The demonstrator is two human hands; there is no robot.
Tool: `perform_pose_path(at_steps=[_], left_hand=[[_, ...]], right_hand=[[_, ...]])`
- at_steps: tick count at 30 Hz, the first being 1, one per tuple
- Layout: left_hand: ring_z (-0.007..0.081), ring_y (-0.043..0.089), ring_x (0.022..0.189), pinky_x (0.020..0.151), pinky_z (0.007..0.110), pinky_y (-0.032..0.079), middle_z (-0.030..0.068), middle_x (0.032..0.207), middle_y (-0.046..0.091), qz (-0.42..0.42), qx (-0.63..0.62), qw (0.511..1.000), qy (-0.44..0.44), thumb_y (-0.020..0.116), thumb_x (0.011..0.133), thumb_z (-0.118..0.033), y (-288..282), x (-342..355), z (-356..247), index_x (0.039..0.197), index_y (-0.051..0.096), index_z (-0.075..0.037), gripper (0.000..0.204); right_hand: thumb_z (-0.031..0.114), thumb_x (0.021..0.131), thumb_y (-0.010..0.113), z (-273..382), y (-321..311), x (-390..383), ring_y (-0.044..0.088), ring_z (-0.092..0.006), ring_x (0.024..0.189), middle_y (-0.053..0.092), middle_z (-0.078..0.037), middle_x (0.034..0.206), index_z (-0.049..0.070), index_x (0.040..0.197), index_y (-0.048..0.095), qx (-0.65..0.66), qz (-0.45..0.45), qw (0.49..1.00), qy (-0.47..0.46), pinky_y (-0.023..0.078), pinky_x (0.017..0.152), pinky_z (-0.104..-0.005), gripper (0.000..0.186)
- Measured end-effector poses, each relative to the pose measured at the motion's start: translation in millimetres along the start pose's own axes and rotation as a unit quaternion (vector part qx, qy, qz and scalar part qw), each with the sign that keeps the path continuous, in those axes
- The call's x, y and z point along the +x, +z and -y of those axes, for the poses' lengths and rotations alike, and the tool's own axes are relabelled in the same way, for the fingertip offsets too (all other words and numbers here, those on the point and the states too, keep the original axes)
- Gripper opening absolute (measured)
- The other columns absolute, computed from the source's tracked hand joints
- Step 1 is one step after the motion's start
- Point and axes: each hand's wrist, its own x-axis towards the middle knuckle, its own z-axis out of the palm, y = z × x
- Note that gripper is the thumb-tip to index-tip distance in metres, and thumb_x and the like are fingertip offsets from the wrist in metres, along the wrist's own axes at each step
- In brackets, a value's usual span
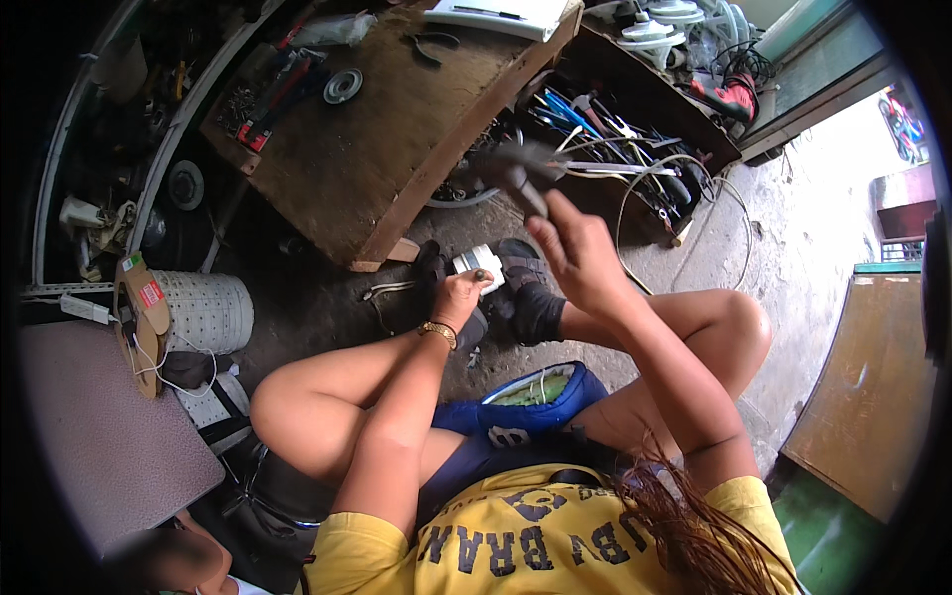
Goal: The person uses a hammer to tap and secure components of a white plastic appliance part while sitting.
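Note:
My right hand [575, 253] grips a hammer [526, 183] raised above my feet, its head blurred. My left hand [458, 297] pinches a small metal punch-like piece [482, 276] at a white cylindrical part [488, 258], which sits low between my two sandalled feet [526, 297]. A pale cable with metal ends [387, 289] lies on the floor just left of that hand. A blue padded bag with a pale green inside [531, 407] rests in my lap.
A wooden bench [347, 129] holds pliers [428, 55] and small tools. Behind stands a box of tools [615, 139] with looped cables. A spotted roll [208, 312] and padded seat [109, 416] are left, near another person [188, 555]. A wooden board [853, 387] stands right.

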Motion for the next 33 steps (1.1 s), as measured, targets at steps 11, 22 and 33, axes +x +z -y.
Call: perform_pose_path(at_steps=[11, 22, 33], left_hand=[[0.0347, 0.067, 0.082, 0.069, 0.042, 0.054, 0.0158, 0.088, 0.068, 0.009, 0.15, 0.985, 0.085, 0.062, 0.089, -0.012, 21, -4, 15, 0.091, 0.068, -0.005, 0.01], [0.0353, 0.067, 0.083, 0.071, 0.043, 0.054, 0.0158, 0.089, 0.068, 0.005, 0.108, 0.99, 0.088, 0.065, 0.088, -0.015, 30, -3, 0, 0.095, 0.068, -0.005, 0.013], [0.0364, 0.066, 0.085, 0.072, 0.043, 0.053, 0.0163, 0.092, 0.069, 0.002, 0.082, 0.994, 0.073, 0.063, 0.089, -0.014, 27, -3, 4, 0.096, 0.069, -0.003, 0.014]], right_hand=[[0.029, 0.097, 0.055, -55, 37, -36, 0.059, -0.0472, 0.071, 0.06, -0.025, 0.069, 0.004, 0.094, 0.048, -0.138, 0.065, 0.988, 0.036, 0.045, 0.061, -0.0556, 0.026], [0.026, 0.095, 0.059, -67, 48, -50, 0.06, -0.0458, 0.068, 0.06, -0.023, 0.07, 0.006, 0.096, 0.049, -0.112, 0.042, 0.992, 0.037, 0.045, 0.06, -0.0534, 0.022], [0.022, 0.094, 0.062, -81, 44, -46, 0.058, -0.048, 0.068, 0.059, -0.027, 0.074, 0.003, 0.091, 0.05, -0.108, 0.01, 0.992, 0.068, 0.044, 0.06, -0.0519, 0.022]])
